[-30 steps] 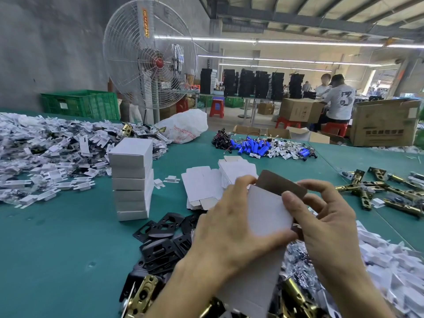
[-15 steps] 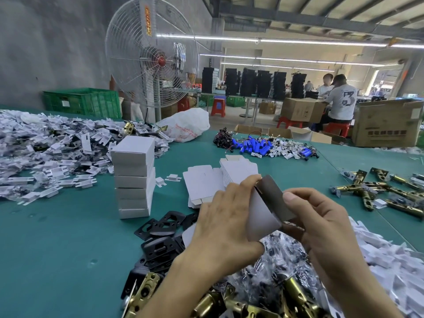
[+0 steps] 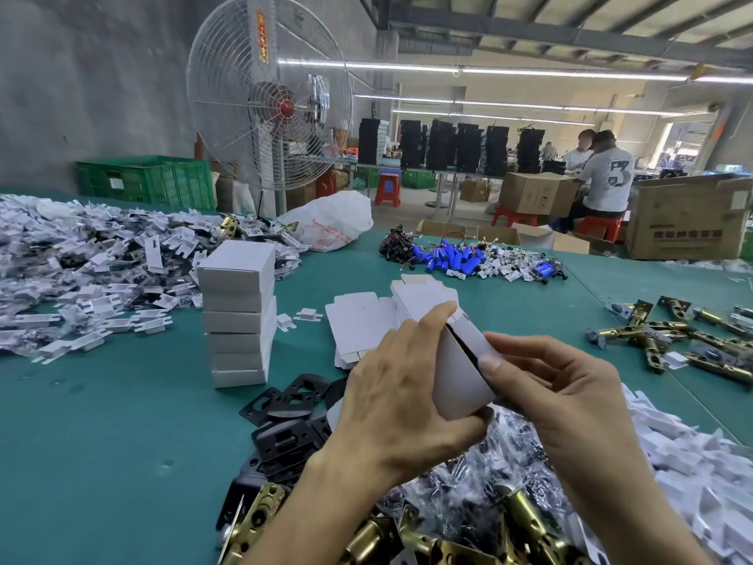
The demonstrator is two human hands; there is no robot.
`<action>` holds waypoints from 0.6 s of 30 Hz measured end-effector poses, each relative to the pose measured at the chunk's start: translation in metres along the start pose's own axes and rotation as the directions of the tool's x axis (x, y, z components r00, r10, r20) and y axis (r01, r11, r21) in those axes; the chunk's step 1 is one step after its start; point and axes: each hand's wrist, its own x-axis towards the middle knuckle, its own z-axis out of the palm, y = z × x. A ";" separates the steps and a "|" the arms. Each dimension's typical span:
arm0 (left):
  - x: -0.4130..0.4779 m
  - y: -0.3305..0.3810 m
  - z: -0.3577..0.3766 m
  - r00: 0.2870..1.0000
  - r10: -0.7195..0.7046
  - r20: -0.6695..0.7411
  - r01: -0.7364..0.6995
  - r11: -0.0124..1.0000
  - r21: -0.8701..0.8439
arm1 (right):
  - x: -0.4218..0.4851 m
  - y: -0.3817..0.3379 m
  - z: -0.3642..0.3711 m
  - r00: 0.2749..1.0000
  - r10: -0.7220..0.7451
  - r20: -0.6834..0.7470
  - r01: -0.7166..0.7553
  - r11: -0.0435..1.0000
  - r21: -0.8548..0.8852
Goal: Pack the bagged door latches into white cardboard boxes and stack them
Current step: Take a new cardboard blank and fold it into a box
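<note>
In the centre of the frame the left hand (image 3: pixel 407 395) grips a half-formed white cardboard box (image 3: pixel 458 373), its fingers curled over the top and its thumb under the lower edge. The right hand (image 3: pixel 570 401) holds the same box from the right, thumb pressed on the flap along a dark open seam, fingers curled behind.

Just below the hands, at the bottom of the frame, lies a heap of bagged door latches (image 3: pixel 509 454), brass showing through clear plastic. Black strike plates (image 3: pixel 285 405) lie at lower left of the hands. Just above them sit flat box blanks (image 3: pixel 360 324). Left of centre stands a stack of closed white boxes (image 3: pixel 238 311) on the green table (image 3: pixel 102 442). Loose brass latches (image 3: pixel 672 336) lie at the right edge, blue cells (image 3: pixel 448 258) above centre, and a white fan (image 3: pixel 269 99) stands at upper left.
</note>
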 end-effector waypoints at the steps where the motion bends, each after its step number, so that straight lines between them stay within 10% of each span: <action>1: 0.000 0.000 0.000 1.000 -0.001 0.001 0.001 1.000 0.011 | 0.000 0.000 0.000 1.000 -0.013 -0.010 0.013 1.000 -0.010; 18: 0.000 0.000 0.002 0.998 -0.061 -0.032 0.052 0.976 -0.214 | -0.004 -0.006 0.004 0.957 -0.122 0.262 0.170 0.971 -0.168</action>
